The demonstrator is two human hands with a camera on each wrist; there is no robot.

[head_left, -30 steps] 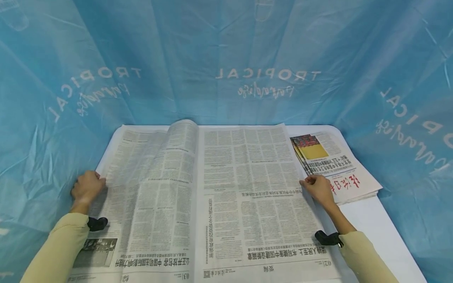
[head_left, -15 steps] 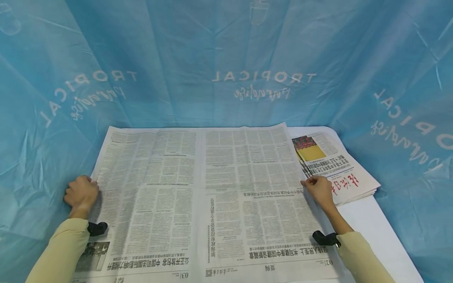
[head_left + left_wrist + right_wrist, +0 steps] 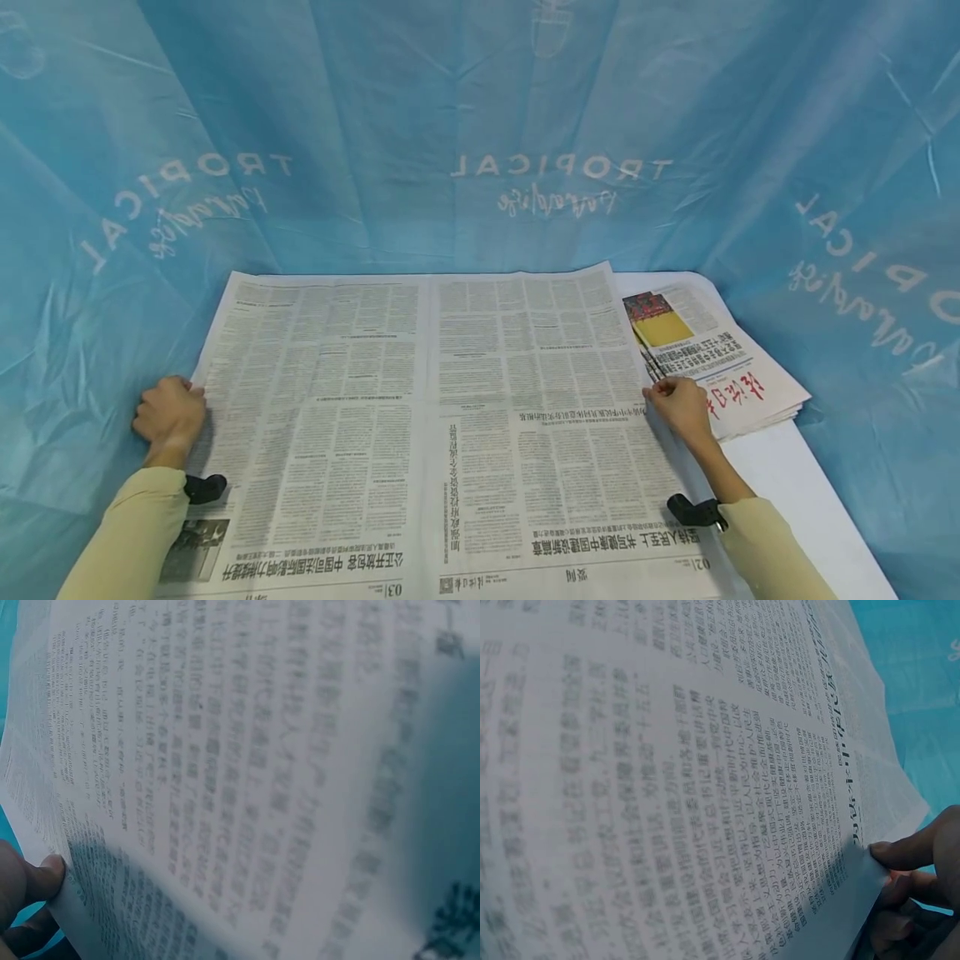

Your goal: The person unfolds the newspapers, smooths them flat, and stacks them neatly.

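A newspaper lies spread wide across the table, its two pages meeting at a fold in the middle. My left hand pinches the left edge of the sheet, thumb on the printed side in the left wrist view, with the other fingers behind the paper. On the opposite side, my right hand pinches the right edge between thumb and curled fingers. The right wrist view shows that edge of the page sloping up to the fingertips.
A stack of folded newspapers with red lettering and a yellow picture lies on the white table at the right, just past the right hand. A blue printed curtain surrounds the back and sides.
The left page, curled over at its top a second ago, now lies spread out. My left hand has moved slightly outward to the left with its edge; the right hand has barely moved.
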